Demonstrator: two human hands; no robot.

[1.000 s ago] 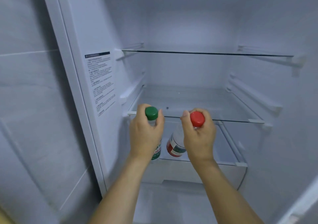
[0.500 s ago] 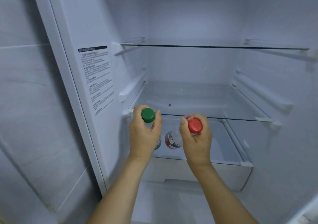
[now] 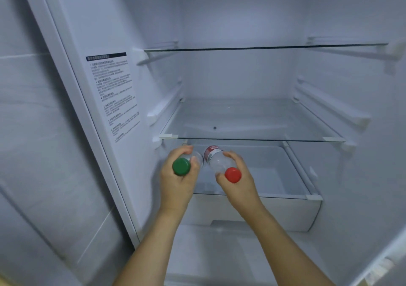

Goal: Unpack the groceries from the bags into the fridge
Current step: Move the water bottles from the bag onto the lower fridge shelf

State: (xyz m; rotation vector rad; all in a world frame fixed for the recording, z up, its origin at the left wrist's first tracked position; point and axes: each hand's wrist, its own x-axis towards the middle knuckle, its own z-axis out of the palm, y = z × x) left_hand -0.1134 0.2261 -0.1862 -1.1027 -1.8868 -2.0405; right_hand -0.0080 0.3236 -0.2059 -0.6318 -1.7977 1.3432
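My left hand [image 3: 178, 186] grips a clear bottle with a green cap [image 3: 181, 166], cap towards me, body mostly hidden by the fingers. My right hand [image 3: 239, 186] grips a clear bottle with a red cap [image 3: 219, 160] and a red label, tilted with its base pointing into the fridge. Both bottles hang just under the front edge of the lower glass shelf [image 3: 252, 139], above the left part of the open white drawer [image 3: 292, 200]. The fridge stands open and its shelves are bare.
An upper glass shelf [image 3: 263, 48] spans the fridge higher up. A printed instruction sticker [image 3: 114, 96] is on the fridge's left inner wall. Rails run along the right inner wall [image 3: 329, 107]. Grey tiled wall lies to the left.
Both hands have tipped the bottles forward and pushed them deeper, under the lower glass shelf, over the drawer. The view has come closer to the fridge.
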